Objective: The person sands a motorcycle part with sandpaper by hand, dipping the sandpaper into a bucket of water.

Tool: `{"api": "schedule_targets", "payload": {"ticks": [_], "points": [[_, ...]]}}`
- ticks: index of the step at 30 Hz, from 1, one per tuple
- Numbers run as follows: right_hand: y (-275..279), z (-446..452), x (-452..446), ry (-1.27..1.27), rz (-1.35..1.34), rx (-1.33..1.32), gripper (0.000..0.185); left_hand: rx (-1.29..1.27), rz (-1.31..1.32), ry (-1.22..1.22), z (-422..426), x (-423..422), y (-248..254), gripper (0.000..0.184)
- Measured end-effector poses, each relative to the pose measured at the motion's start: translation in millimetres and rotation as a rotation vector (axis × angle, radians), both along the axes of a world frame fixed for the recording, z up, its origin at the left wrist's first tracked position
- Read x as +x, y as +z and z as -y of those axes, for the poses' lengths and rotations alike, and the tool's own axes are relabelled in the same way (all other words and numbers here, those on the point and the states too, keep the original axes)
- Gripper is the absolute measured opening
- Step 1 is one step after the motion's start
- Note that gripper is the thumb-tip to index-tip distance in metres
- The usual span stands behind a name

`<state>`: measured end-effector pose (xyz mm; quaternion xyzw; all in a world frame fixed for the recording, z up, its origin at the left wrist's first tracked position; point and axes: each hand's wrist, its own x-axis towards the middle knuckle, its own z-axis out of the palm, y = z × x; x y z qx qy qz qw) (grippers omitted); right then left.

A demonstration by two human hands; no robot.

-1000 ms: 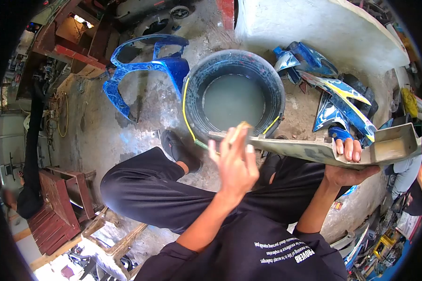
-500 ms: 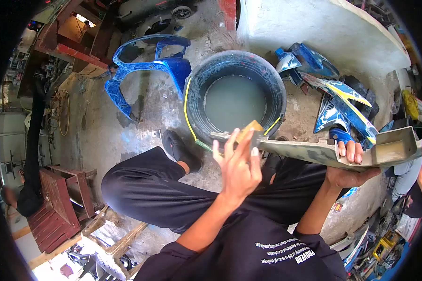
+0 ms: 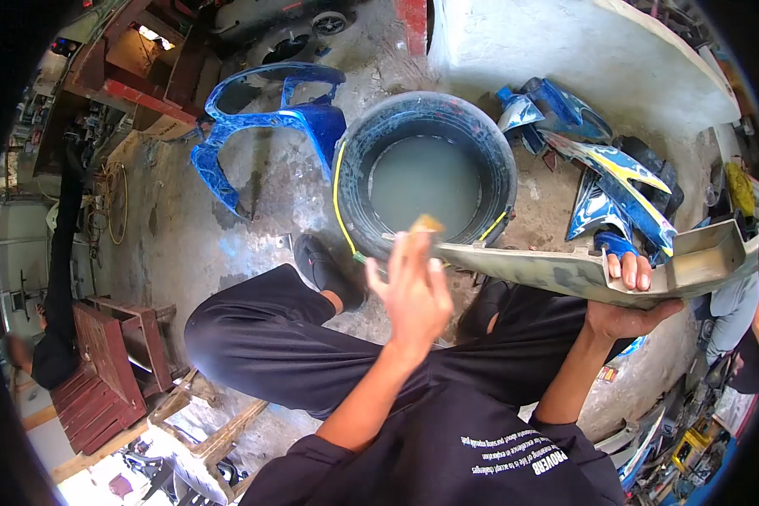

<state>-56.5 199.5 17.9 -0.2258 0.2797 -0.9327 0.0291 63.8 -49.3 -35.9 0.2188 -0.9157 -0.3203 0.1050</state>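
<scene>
My left hand [image 3: 413,295] pinches a small folded piece of sandpaper [image 3: 427,224], yellowish-brown and partly hidden behind blurred fingers. The sandpaper is at the narrow left end of a long grey-green vehicle body panel [image 3: 548,268] with dark patches. Further right, my right hand [image 3: 628,295] grips this panel from below, its fingers curled over the upper edge near the box-shaped end. The panel lies level above my lap, its left end over the near rim of a black bucket [image 3: 352,181] holding cloudy water [image 3: 426,181].
A blue plastic fairing frame [image 3: 312,126] lies left of the bucket. Blue, white and yellow fairing pieces [image 3: 620,181] lie to its right, near a white curved wall [image 3: 582,59]. Wooden furniture [image 3: 110,371] is at left; a person [image 3: 729,320] is partly visible at far right.
My left hand has shifted slightly left and down along the panel's end with the sandpaper. My right hand and the panel have hardly moved.
</scene>
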Motion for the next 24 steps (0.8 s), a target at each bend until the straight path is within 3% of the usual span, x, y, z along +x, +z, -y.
{"api": "schedule_targets", "payload": {"ticks": [4, 10, 16, 20, 24], "points": [[1, 2, 1, 0.011, -0.021, 0.011, 0.068, -0.068, 0.031, 0.059, 12, 4, -22, 0.049], [3, 3, 1, 0.021, -0.042, -0.008, 0.068, 0.174, -0.277, -0.175, -27, -9, 33, 0.043], [-1, 0, 1, -0.005, -0.017, 0.007, 0.066, -0.021, -0.019, -0.014, 6, -2, 0, 0.044], [0, 4, 2, 0.027, -0.050, 0.008, 0.066, 0.239, -0.249, -0.134, -26, -9, 34, 0.045], [0, 3, 2, -0.023, -0.022, -0.013, 0.066, 0.192, -0.293, -0.279, -40, -20, 49, 0.046]]}}
